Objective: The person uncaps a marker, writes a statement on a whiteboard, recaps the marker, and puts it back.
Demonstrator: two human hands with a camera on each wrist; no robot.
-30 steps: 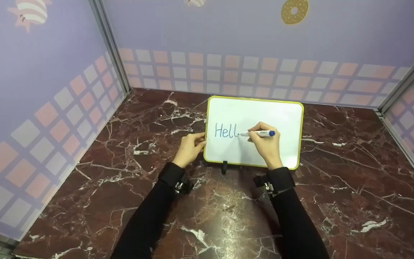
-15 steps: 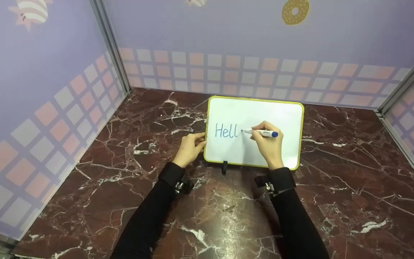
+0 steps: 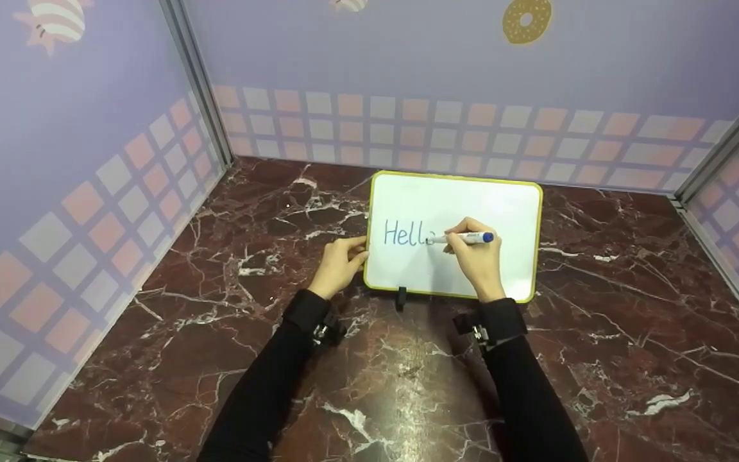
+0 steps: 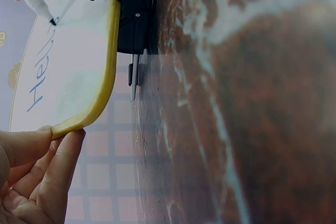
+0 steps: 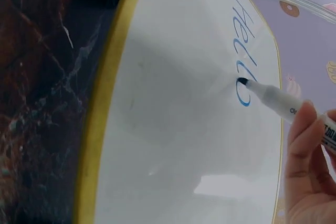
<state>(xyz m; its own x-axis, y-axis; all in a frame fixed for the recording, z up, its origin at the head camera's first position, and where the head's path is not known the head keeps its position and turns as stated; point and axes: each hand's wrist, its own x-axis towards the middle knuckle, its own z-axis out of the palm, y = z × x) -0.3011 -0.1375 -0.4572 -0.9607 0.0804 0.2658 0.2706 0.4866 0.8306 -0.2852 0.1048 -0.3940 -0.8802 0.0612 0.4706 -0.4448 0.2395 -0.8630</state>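
A whiteboard (image 3: 408, 273) with a yellow frame stands propped on a black stand (image 4: 134, 17). My left hand (image 3: 337, 264) pinches its left edge between thumb and fingers, near the lower corner in the left wrist view. In my right hand (image 3: 480, 260) is a white marker (image 3: 470, 238) with a blue end, gripped like a pen. Its dark tip (image 5: 242, 81) is right at the board's surface. Blue handwriting (image 5: 242, 40) there reads "Hell" followed by a curved stroke of an o, partly covered by the tip in the head view.
The board stands on a dark red marbled table (image 3: 280, 385), towards its back. Purple walls (image 3: 344, 58) with pink and white squares rise at the back and both sides. A black clip foot (image 3: 401, 298) juts out under the board's front edge.
A rounded stroke has appeared after "Hell". The marker tip moved slightly right, then back left and down with my right hand. My left hand and the board have stayed in place.
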